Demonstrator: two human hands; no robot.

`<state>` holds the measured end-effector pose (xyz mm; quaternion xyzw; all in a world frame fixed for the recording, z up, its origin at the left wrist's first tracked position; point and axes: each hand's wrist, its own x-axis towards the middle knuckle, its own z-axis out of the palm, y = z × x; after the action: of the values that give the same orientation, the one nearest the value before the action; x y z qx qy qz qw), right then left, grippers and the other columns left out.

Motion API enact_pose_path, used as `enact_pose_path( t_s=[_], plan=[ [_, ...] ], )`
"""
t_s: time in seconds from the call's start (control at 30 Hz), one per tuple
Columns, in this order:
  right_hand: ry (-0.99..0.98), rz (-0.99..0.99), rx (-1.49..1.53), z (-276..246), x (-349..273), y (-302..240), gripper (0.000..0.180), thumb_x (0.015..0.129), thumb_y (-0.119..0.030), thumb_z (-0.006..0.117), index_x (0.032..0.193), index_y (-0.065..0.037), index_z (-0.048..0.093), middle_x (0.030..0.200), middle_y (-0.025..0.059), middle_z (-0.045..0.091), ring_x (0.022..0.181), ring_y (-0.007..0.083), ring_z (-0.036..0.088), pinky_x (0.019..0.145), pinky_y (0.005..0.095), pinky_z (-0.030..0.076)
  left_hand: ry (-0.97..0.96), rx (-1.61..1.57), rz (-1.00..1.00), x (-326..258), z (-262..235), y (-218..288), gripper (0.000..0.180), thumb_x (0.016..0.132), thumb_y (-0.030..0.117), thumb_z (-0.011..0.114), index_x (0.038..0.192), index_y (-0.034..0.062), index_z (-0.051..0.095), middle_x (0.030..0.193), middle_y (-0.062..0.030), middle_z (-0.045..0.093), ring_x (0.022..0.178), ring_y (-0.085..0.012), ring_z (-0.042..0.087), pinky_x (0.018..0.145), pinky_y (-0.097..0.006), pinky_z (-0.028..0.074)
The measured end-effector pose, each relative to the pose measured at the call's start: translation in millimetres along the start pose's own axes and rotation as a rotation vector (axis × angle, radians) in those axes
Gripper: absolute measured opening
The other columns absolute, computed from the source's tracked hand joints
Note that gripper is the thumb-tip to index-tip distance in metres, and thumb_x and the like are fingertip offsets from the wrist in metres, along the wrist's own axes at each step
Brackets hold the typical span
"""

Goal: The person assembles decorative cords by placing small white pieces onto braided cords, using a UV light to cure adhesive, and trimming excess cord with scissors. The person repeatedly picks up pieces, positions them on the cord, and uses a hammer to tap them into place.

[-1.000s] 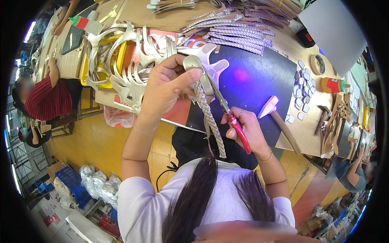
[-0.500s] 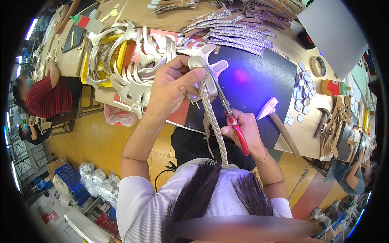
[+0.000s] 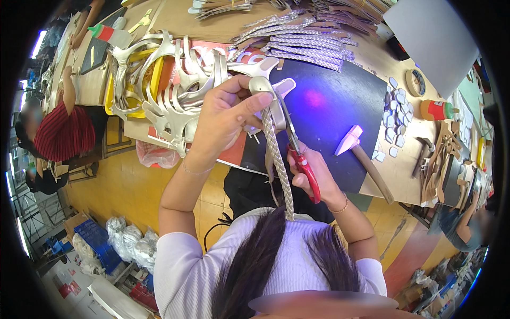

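Note:
My left hand [image 3: 226, 114] is raised over the near edge of the work mat, its thumb and fingers closed on a pale metallic sandal strap [image 3: 260, 85]. From that strap a braided strip [image 3: 277, 165] hangs down toward my chest, with a thin brownish strip beside it. Scissors [image 3: 306, 173] with red handles are in my right hand [image 3: 319, 175], whose fingers are wrapped about the handles. Their long blades point up along the right edge of the held strap, close to my left fingertips. Whether the blades touch the strap I cannot tell.
A hammer [image 3: 372, 173] rests on the dark mat [image 3: 340, 95]. Pale metallic straps [image 3: 178, 106] heap over a yellow tray [image 3: 110, 95] at left. Braided strips [image 3: 308, 48] lie behind, small grey pieces [image 3: 396, 119] and a bottle [image 3: 435, 110] at right. Other people sit at both sides.
My right hand and the scissors have shifted slightly left, and the blades stand a little steeper against the strap. The hanging braid's lower end has moved slightly left.

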<state>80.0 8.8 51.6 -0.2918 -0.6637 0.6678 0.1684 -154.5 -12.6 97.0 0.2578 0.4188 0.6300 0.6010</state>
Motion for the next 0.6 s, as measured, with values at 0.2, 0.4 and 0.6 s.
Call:
enact_pose_path(
  t_s=[0.2, 0.4, 0.6],
  plan=[
    [-0.067, 0.027, 0.004, -7, 2, -10, 0.088, 0.070, -0.087, 0.060, 0.082, -0.001, 0.046, 0.066, 0.0130, 0.042, 0.059, 0.0322, 0.046, 0.057, 0.0405, 0.040, 0.033, 0.034, 0.005, -2, 4, 2, 0.021, 0.090, 0.006, 0.073, 0.106, -0.0022, 0.063, 0.094, -0.0105, 0.069, 0.076, -0.0151, 0.071, 0.058, -0.024, 0.059],
    [-0.012, 0.031, -0.105, -9, 4, -12, 0.089, 0.065, -0.094, 0.054, 0.076, -0.006, 0.044, 0.062, -0.0007, 0.038, 0.054, 0.0133, 0.038, 0.050, 0.0303, 0.033, 0.064, 0.076, 0.002, -3, 4, 6, 0.021, 0.090, 0.008, 0.074, 0.105, -0.0018, 0.063, 0.091, -0.0098, 0.069, 0.073, -0.0133, 0.071, 0.056, -0.023, 0.058],
    [0.018, -0.010, -0.163, -12, 5, -11, 0.078, 0.070, -0.072, 0.076, 0.077, 0.000, 0.050, 0.056, 0.0138, 0.038, 0.051, 0.0325, 0.037, 0.050, 0.0402, 0.037, 0.064, 0.096, 0.015, -1, 3, 5, 0.022, 0.089, 0.009, 0.075, 0.104, -0.0016, 0.063, 0.090, -0.0094, 0.069, 0.070, -0.0122, 0.070, 0.053, -0.021, 0.056]
  ],
)
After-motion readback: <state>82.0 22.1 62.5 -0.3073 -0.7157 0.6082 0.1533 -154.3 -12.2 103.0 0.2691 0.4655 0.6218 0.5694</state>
